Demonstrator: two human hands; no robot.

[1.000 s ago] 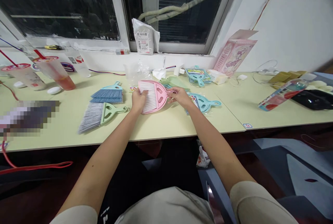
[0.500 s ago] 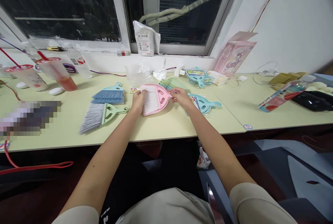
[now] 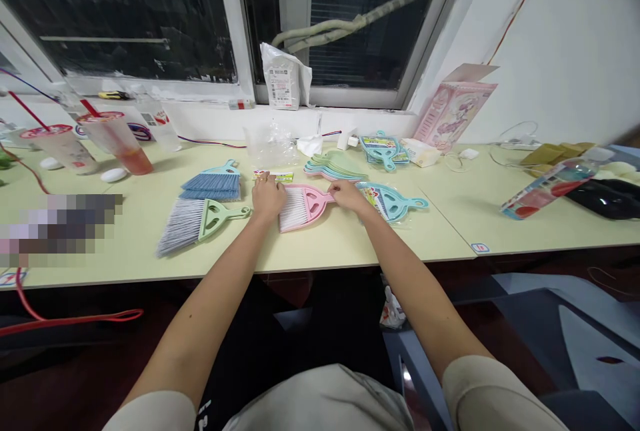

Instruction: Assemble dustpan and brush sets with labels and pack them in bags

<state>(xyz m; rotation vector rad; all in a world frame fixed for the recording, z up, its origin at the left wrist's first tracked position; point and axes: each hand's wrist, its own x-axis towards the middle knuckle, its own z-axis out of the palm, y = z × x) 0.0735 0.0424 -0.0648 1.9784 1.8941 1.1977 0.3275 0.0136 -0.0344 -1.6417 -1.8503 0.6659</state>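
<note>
A pink dustpan [image 3: 315, 201] with a white-bristled brush [image 3: 294, 208] nested in it rests on the table in front of me. My right hand [image 3: 347, 194] is closed around the handle end of this set. My left hand [image 3: 269, 196] lies at the set's left edge, its fingers reaching over a small printed card [image 3: 280, 177] and its thumb apart, near the bristles. Left of that hand lie a green-handled brush [image 3: 213, 217] with grey bristles and blue brushes [image 3: 213, 183]. Behind the pink set is a stack of dustpans [image 3: 336, 165] in several colours.
A wrapped blue dustpan set [image 3: 393, 203] lies to the right, with more packaged sets [image 3: 384, 151] behind. Clear plastic wrapping [image 3: 270, 144] sits near the wall. Drink cups [image 3: 117, 141] stand at left, a pink box [image 3: 455, 111] and a tilted bottle [image 3: 555, 184] at right.
The pink dustpan set has come down toward me onto the table. My left hand has let go of its bristle side and moved to the card. My right hand keeps hold of the handle.
</note>
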